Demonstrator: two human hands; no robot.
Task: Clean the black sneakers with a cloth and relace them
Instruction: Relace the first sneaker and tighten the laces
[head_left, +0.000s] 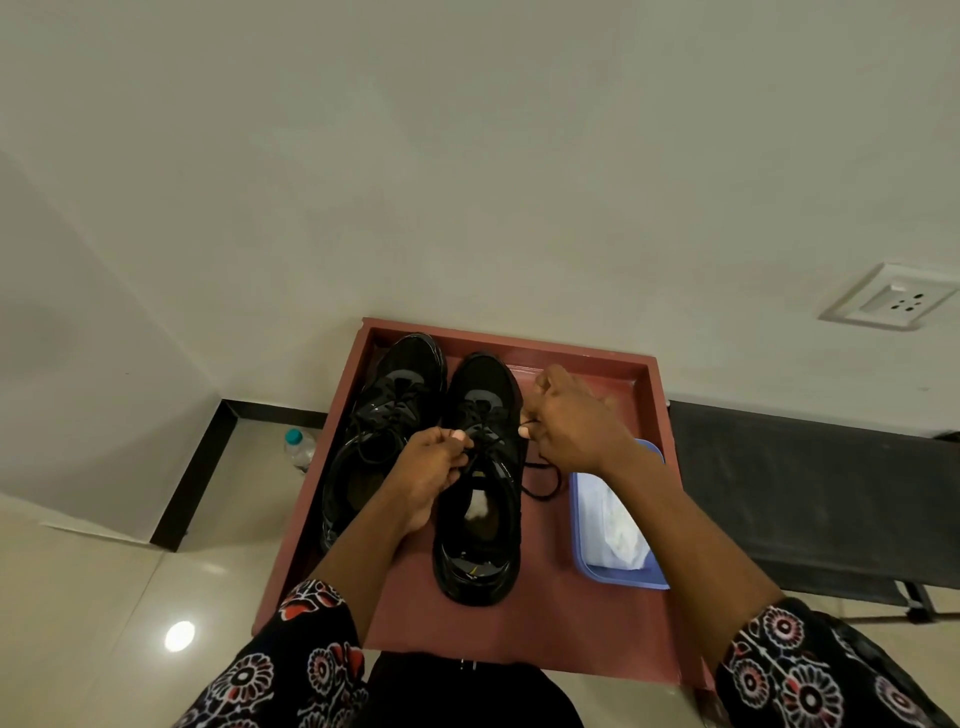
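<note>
Sneakers (478, 467) side by side on my red worktop (597, 613) | left hand (431, 467) pinches lace (540, 478) over right shoe | right hand (571, 415) pinches lace end | cloth (613, 530) in blue tub (618, 579) beside them

Red-brown tray (597, 613) against wall; water bottle (300, 448) on floor beside it; wall socket (891, 297); dark bench (810, 499).

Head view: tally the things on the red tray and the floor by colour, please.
Black: 3, left sneaker, right sneaker, lace
Blue: 1, tub
White: 1, cloth
Clear: 1, bottle
Total: 6
</note>
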